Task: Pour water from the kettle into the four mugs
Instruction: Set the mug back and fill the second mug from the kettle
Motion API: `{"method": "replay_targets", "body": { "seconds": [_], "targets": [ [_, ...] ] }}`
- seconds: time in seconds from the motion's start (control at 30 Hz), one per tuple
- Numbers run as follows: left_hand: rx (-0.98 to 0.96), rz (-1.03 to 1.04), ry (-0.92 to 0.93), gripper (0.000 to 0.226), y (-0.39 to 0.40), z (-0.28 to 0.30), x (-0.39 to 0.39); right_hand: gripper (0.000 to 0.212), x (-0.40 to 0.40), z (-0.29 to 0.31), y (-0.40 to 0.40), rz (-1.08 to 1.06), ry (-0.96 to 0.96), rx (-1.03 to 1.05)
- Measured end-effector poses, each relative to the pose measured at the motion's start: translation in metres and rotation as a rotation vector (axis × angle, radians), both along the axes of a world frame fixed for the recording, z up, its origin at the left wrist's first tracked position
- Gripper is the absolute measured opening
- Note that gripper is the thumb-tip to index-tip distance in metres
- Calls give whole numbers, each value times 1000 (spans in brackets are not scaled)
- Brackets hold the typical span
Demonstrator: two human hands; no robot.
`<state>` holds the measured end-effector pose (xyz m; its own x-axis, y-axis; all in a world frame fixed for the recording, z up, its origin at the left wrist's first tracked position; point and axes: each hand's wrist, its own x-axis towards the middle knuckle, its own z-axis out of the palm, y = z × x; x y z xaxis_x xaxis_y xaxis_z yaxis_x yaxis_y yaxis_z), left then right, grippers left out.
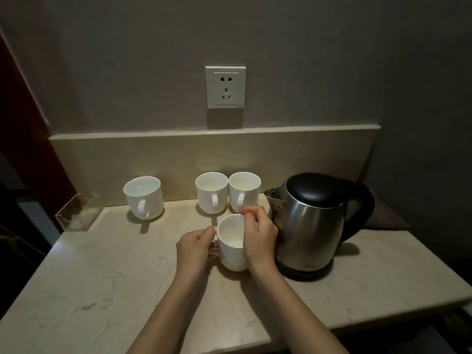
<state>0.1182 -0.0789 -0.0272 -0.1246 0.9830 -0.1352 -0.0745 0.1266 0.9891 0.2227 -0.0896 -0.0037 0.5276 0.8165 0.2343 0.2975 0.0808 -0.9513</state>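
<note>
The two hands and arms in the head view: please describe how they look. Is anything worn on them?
The left hand and the right hand are bare, without gloves, rings or a watch. Both forearms are bare to the picture's lower edge; no sleeve shows.

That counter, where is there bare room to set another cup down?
Bare counter spreads front left, below the lone mug. A gap lies between it and the paired mugs. Crowded: both hands, held mug, kettle.

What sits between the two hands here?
The front mug, in the head view: left hand holds its handle, right hand grips its rim.
</note>
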Motion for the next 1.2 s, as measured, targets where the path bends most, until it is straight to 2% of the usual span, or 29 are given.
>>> {"method": "replay_targets", "body": {
  "seconds": [0.13,0.27,0.4,0.6,0.77,0.83,0.93,1.07,1.2],
  "targets": [
    [0,2,-18,30,-1,-3,-1,29,-2,-1,-2,-7,-27,42],
    [3,-4,-5,31,-2,-3,0,24,-1,-2,-2,-1,-27,41],
    [-5,8,6,32,-4,-4,0,30,-2,2,-5,27,-25,54],
    [0,38,14,25,-7,-2,3,27,3,49,-19,18,-222,315],
    [-6,115,7,26,-3,-4,10,24,53,99,-34,-246,-315,589],
    [-18,170,-4,26,-2,-5,16,19,86,106,-35,-347,-272,563],
    [-31,267,-40,27,-2,-7,22,18,136,100,-33,-424,-193,415],
    [-40,338,-67,24,-1,-5,29,19,170,72,-29,-409,-35,208],
    [-29,368,-106,24,-2,-5,30,19,170,52,-30,-298,208,278]
  ]
}}
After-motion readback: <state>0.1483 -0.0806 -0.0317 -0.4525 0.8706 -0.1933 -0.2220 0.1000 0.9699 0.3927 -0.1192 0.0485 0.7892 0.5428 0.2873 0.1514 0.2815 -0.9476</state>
